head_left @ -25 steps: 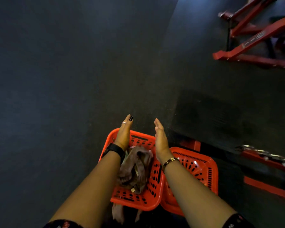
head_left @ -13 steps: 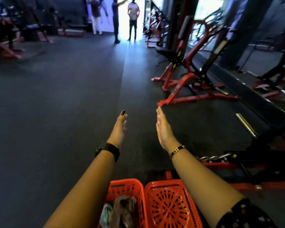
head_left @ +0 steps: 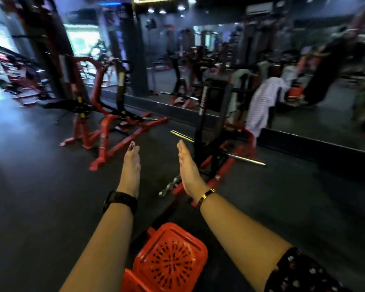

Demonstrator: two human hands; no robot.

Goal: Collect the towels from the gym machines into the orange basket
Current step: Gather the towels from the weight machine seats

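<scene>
My left hand (head_left: 131, 167) and my right hand (head_left: 188, 168) are stretched out in front of me, flat, palms facing each other, holding nothing. Below them on the dark floor stands an orange basket (head_left: 171, 258) with a perforated bottom showing; a second orange basket (head_left: 128, 282) peeks in at the bottom edge, its contents hidden. A white striped towel (head_left: 261, 104) hangs over a black and red gym machine (head_left: 213, 114) ahead to the right, well beyond my hands. Another pale towel (head_left: 237, 81) hangs just behind it.
A red-framed machine (head_left: 105, 131) stands ahead to the left, its feet spread on the floor. A steel bar (head_left: 247, 159) sticks out low from the right machine. A long mirror wall (head_left: 282, 60) runs behind the machines. Dark floor lies open to the left.
The view has swung up from the baskets and then right, from the gym aisle to the mirror-side machines. Both hands stayed outstretched and empty. The basket with the towels has dropped nearly out of view.
</scene>
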